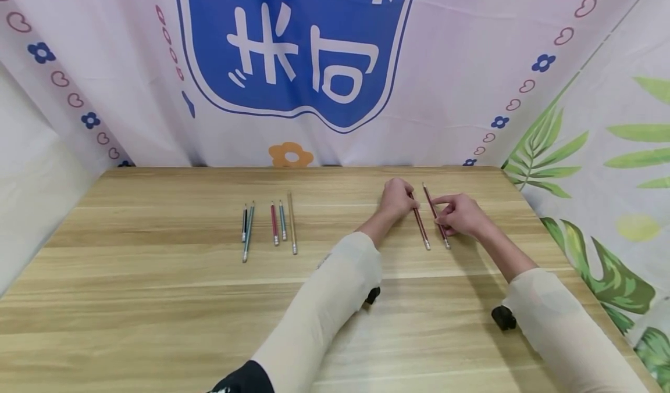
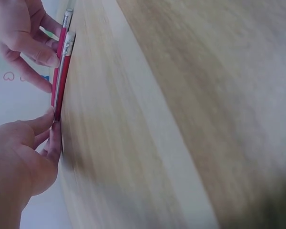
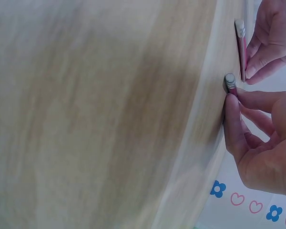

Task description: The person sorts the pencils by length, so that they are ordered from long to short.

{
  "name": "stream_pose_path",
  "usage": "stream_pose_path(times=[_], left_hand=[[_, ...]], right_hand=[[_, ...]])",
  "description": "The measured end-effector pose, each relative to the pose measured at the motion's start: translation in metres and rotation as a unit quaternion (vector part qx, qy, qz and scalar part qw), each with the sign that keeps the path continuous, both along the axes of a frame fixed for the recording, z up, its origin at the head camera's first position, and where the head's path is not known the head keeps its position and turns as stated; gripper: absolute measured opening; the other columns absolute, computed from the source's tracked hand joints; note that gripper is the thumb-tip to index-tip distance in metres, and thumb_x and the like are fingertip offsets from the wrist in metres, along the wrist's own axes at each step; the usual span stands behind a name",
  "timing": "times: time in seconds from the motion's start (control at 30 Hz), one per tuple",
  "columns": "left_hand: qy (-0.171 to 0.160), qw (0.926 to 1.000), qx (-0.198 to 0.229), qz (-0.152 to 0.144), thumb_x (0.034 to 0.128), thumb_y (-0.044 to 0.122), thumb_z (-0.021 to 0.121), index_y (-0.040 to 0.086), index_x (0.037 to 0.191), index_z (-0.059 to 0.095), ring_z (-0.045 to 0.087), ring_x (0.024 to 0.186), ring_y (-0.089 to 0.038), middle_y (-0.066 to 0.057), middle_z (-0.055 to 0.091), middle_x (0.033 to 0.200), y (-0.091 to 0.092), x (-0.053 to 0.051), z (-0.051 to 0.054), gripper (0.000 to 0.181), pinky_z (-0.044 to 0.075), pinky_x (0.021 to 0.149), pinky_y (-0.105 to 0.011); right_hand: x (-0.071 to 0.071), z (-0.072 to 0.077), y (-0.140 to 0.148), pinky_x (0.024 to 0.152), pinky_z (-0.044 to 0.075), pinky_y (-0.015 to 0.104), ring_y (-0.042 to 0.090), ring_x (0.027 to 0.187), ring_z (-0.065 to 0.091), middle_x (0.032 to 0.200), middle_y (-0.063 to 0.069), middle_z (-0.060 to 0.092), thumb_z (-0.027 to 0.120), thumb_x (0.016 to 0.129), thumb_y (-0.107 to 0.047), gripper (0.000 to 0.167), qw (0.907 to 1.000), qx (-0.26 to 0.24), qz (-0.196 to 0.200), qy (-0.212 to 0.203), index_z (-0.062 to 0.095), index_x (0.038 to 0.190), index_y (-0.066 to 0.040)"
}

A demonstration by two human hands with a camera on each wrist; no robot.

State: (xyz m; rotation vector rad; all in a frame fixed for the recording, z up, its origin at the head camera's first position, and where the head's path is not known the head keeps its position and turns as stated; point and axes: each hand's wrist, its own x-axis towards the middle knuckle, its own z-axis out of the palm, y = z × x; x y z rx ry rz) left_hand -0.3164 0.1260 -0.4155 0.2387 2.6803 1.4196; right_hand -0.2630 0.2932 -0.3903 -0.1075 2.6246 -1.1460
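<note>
Two dark red pencils with white eraser ends lie on the right part of the table. My left hand point(image 1: 396, 197) pinches the upper part of the left red pencil point(image 1: 421, 228) between thumb and fingers. Close by, my right hand point(image 1: 462, 215) holds the other red pencil point(image 1: 430, 202) by its side, index finger extended along it. The left wrist view shows the left hand's pencil point(image 2: 63, 78) nearer, its eraser end free. In the right wrist view, the right hand point(image 3: 267, 143) has thumb and finger on either side of its pencil point(image 3: 231, 87); its far end is hidden.
Left of the hands lie several pencils: a black one point(image 1: 244, 224), a blue-green one point(image 1: 248, 233), a red one point(image 1: 274, 224), a short blue one point(image 1: 282, 221) and a long natural-wood one point(image 1: 292, 224). A printed cloth point(image 1: 445, 90) hangs behind the wooden table point(image 1: 157, 311).
</note>
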Motion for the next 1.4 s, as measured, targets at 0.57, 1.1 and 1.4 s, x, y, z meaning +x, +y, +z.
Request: stream_pose_path(times=[0.57, 1.1, 1.4], left_hand=[[-0.02, 0.9992, 0.033, -0.013, 0.0817, -0.001, 0.086, 0.0, 0.125, 0.072, 0.069, 0.109, -0.023, -0.013, 0.075, 0.116, -0.007, -0.001, -0.002, 0.046, 0.057, 0.1, -0.026], [-0.021, 0.9984, 0.009, -0.052, 0.0832, -0.001, 0.084, 0.0, 0.126, 0.07, 0.064, 0.116, -0.028, -0.016, 0.069, 0.123, -0.025, 0.004, 0.008, 0.045, 0.056, 0.104, -0.032], [-0.031, 0.993, -0.006, -0.113, 0.0893, 0.001, 0.079, -0.003, 0.129, 0.068, 0.063, 0.116, -0.028, -0.018, 0.068, 0.125, -0.052, 0.004, 0.018, 0.041, 0.056, 0.102, -0.03]], right_hand=[[-0.001, -0.004, 0.002, 0.058, 0.065, 0.028, 0.011, 0.066, 0.065, 0.089, 0.014, 0.067, 0.068, 0.092, 0.008, 0.055, 0.9999, -0.01, 0.004, 0.0, 0.048, 0.144, 0.014], [0.0, -0.001, 0.003, 0.058, 0.065, 0.028, 0.012, 0.068, 0.066, 0.091, 0.017, 0.069, 0.066, 0.093, 0.009, 0.056, 0.9999, -0.012, 0.009, 0.001, 0.046, 0.145, 0.015], [0.0, -0.001, 0.001, 0.057, 0.065, 0.028, 0.012, 0.067, 0.064, 0.091, 0.016, 0.066, 0.068, 0.093, 0.009, 0.057, 0.9999, -0.004, 0.012, 0.003, 0.046, 0.145, 0.015]])
